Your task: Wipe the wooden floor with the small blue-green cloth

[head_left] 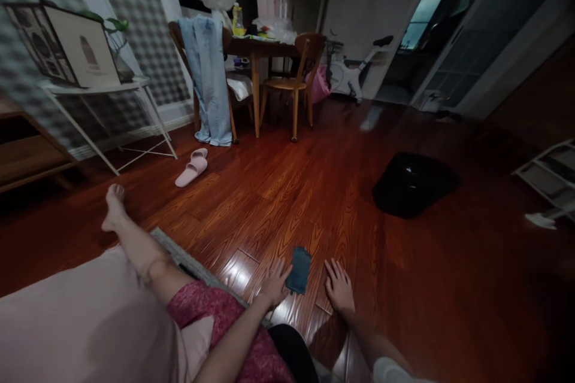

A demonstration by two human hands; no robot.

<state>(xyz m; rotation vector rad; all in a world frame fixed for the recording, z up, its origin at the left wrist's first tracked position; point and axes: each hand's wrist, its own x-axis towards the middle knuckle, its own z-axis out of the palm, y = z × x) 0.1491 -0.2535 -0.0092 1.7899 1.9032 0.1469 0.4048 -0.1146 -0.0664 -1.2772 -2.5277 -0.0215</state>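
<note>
A small dark teal folded cloth (299, 270) lies on the wooden floor (287, 203) just in front of me. My left hand (275, 282) rests flat on the floor at the cloth's left edge, fingers spread and touching it. My right hand (339, 287) lies flat on the floor just right of the cloth, fingers stretched out, holding nothing. A bare leg (135, 239) stretches out to the left over a grey rug (188, 260).
A black bag (413, 182) sits on the floor to the right. A pink slipper (192, 167) lies ahead left. Beyond stand a wooden table (258, 51) with chairs, jeans (209, 81) hung on one, and a white side table (108, 93) at left.
</note>
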